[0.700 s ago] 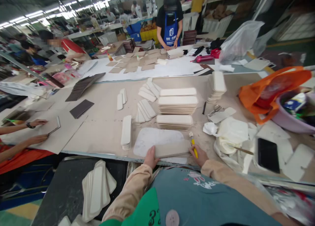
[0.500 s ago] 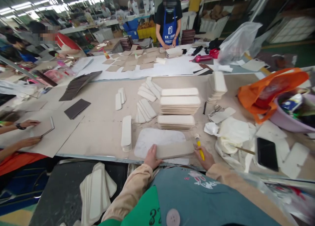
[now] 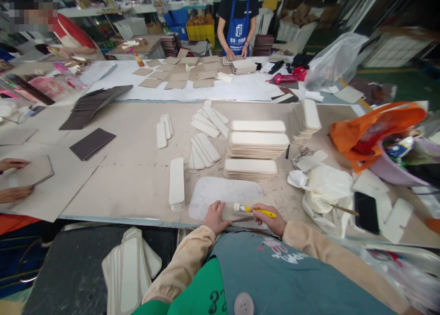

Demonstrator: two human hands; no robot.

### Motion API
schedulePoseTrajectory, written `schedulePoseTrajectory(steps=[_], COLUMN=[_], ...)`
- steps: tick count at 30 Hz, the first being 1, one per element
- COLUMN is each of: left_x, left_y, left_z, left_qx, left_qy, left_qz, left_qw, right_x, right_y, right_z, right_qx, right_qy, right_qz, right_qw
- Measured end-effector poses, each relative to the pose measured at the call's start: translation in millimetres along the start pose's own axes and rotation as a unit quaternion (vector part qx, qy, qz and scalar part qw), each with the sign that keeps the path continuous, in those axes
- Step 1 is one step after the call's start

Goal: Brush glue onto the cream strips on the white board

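A beige rectangular strip lies near the table's front edge, partly on a white translucent sheet with rounded corners. My left hand grips the strip's left end, thumb along the near side and fingers at the far side. In my right hand is a yellow-handled brush, held nearly level, its pale bristles pointing left over the strip. The right fingers are closed round the handle and cover the strip's right end. Just beyond the sheet is a stack of white rounded strips.
More white strips stand in a pile at left and a taller stack behind. At right are a white plastic bag with a stick in it, scissors, a phone and an orange bag. A co-worker's hands work at far left.
My right hand has moved left from the strip's right end. The brush has swung from upright to nearly level, bristles now over the strip. My left hand stays on the strip; the view has shifted slightly.
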State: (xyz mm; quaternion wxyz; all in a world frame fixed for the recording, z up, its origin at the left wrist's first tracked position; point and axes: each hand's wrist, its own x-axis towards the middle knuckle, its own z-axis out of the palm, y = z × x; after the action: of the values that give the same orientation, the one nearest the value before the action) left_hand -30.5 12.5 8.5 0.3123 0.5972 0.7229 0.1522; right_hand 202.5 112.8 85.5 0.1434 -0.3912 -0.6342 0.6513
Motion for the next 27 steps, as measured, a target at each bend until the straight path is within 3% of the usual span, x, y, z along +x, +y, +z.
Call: schedulePoseTrajectory(steps=[9,16,21,27], left_x=[-1,-1,-1,-2], left_y=[-3,-5,-3,-4], left_z=[1.0,3.2,3.9,5.7], left_qx=[0.029,0.043,0.056,0.067], left_qy=[0.020,0.030,0.028,0.036], left_qz=[0.030,0.038,0.036,0.041], left_qw=[0.999,0.998,0.997,0.996], right_x=[31,38,33,16], right_y=[8,19,26,32], right_z=[31,41,32,-3], right_qx=[-0.046,-0.037,-0.018,-0.049], right_qy=[-0.069,-0.046,0.018,0.089], right_qz=[0.015,0.032,0.065,0.078], right_qw=[0.996,0.998,0.998,0.992])
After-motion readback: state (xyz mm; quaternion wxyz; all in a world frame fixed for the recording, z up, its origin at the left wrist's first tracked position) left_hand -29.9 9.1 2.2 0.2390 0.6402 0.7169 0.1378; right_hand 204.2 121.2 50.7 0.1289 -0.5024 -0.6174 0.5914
